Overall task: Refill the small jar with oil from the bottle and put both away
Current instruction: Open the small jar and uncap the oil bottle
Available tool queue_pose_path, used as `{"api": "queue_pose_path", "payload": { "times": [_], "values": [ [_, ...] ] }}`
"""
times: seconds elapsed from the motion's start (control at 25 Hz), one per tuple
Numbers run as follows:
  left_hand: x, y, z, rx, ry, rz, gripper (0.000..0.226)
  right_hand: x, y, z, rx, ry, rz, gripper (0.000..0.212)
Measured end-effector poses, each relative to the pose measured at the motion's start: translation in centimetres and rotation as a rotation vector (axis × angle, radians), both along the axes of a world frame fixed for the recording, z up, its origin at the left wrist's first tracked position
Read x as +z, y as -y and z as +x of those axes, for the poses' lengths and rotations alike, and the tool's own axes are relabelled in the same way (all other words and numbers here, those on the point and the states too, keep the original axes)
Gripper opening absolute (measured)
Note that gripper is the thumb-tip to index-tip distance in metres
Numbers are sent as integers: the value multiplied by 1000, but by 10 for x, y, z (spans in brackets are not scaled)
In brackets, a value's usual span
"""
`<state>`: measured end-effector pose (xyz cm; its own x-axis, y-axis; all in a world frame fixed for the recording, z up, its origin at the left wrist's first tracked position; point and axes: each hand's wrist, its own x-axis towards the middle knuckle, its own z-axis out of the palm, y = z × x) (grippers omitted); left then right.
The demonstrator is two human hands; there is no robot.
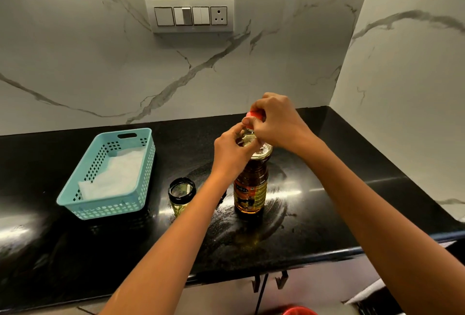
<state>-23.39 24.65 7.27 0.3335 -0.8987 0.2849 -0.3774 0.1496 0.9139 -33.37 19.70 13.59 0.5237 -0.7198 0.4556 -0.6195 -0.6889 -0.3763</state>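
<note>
Table: we are working at a glossy black table (314,204) that is catching glare and showing pale smears around the bottle; its front edge is running across the lower part of the view.
Room: we are facing a white wall (75,58) with grey veins, meeting a side wall at the right corner; a switch plate (189,15) with a socket is sitting on it.
Basket: a light blue basket (110,176) is standing to the left on the table, with white paper lying inside.
Jar: the small jar (181,195) is standing open and upright between the basket and the bottle, a little yellow oil showing at its bottom.
Bottle: the oil bottle (250,186) is standing upright just right of the jar; its label is showing red and yellow print, too blurred for us to read.
Left hand: our left hand (232,150) is gripping the bottle's neck.
Right hand: our right hand (275,121) is pinching the red cap (255,114) at the top of the bottle; we cannot tell whether it is seated or lifted.
</note>
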Motion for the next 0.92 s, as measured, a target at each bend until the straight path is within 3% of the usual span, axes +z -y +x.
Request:
{"api": "queue_pose_path", "payload": {
  "times": [0.16,0.28,0.52,0.68,0.8,0.92],
  "values": [
    [1,-1,0,-8,-46,29,48,12,4,-6,151,-137,74,30],
    [1,-2,1,-28,-28,30,44,18,6,-12,236,-80,241,40],
    [0,-1,-2,0,0,23,31,4,7,-6,-1,-87,-9,47],
    [-1,0,0,-19,-17,29,39,11,5,-6,48,-57,41,38],
    [-1,-1,1,-12,-44,11,50,23,4,-13,93,101,150,33],
    [-3,0,1,-17,-55,-4,54,5,14,-31,6,448,310,26]
  ]
}}
